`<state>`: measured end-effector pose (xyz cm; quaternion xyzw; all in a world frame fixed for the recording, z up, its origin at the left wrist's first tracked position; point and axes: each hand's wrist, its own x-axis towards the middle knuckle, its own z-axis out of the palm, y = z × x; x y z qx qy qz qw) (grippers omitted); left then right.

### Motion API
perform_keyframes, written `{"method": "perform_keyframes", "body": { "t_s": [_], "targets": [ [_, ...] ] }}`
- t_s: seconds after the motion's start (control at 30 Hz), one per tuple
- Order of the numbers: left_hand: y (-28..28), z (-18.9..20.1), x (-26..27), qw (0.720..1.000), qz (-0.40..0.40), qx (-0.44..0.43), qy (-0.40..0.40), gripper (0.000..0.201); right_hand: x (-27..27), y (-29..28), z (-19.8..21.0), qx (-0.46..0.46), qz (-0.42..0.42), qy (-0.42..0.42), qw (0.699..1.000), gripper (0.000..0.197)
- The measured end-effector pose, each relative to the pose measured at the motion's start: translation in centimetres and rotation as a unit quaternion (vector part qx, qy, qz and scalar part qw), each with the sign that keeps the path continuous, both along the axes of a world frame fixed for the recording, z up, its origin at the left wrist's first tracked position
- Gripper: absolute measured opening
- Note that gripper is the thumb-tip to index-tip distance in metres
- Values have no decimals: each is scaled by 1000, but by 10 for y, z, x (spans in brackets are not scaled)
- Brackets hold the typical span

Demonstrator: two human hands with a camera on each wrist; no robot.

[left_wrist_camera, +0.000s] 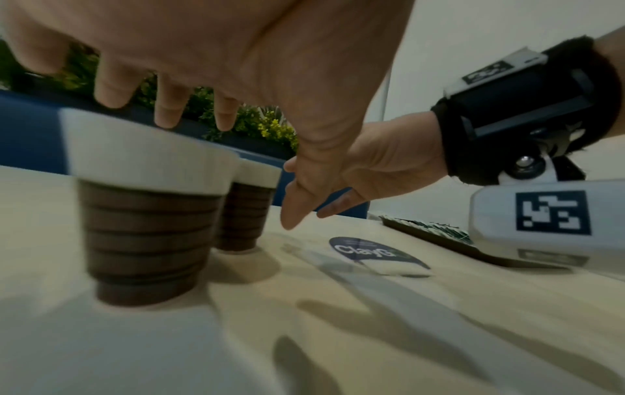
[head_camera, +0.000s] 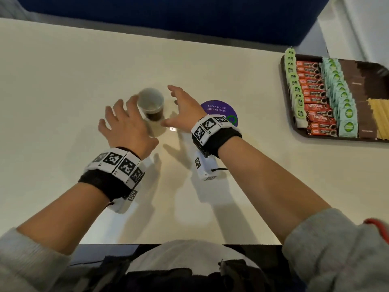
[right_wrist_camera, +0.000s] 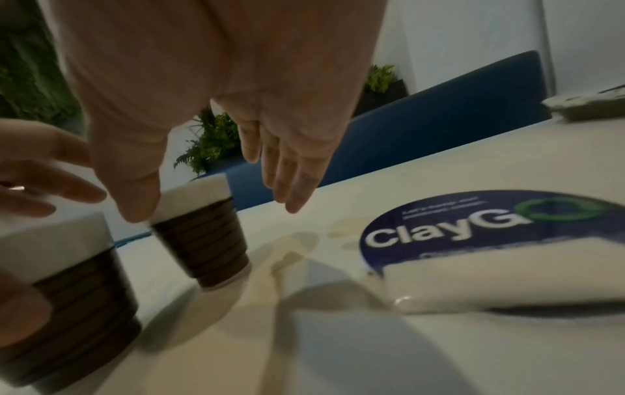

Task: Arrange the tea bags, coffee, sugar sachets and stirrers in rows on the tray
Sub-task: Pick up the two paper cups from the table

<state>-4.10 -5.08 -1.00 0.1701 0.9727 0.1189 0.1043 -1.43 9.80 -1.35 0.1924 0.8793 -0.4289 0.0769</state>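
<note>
A dark tray [head_camera: 283,66] at the right edge holds rows of green tea bags [head_camera: 293,81], red coffee sachets [head_camera: 313,91], pale green tea bags [head_camera: 341,95], brown sachets [head_camera: 362,98] and pale stirrers [head_camera: 376,116]. Both hands hover far left of it at mid-table, holding nothing. My left hand [head_camera: 122,119] has its fingers [left_wrist_camera: 169,107] spread above a brown-and-white paper cup [left_wrist_camera: 145,213], hidden in the head view. My right hand [head_camera: 181,106] is open beside a second cup [head_camera: 150,102], thumb toward it. Contact with either cup cannot be told.
A round purple sticker [head_camera: 219,111] lies flat on the cream table [head_camera: 63,81] just right of my right hand. A blue partition [head_camera: 189,17] runs along the far edge. The two cups [right_wrist_camera: 203,232] stand close together.
</note>
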Motion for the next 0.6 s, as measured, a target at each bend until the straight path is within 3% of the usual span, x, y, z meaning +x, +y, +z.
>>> {"method": "perform_keyframes", "body": {
  "t_s": [0.17,0.3,0.6],
  "targets": [
    [-20,-10,-15,994,-1,97,-42,84,-31,-21,-12,23,-8,9,1000,92],
    [-24,-16,-22,993,-14,111,-38,78,-38,-24,-18,43,-45,40,997,76],
    [13,-9,-15,984,-34,156,-78,73,-9,12,-12,35,-140,97,985,68]
  ]
}}
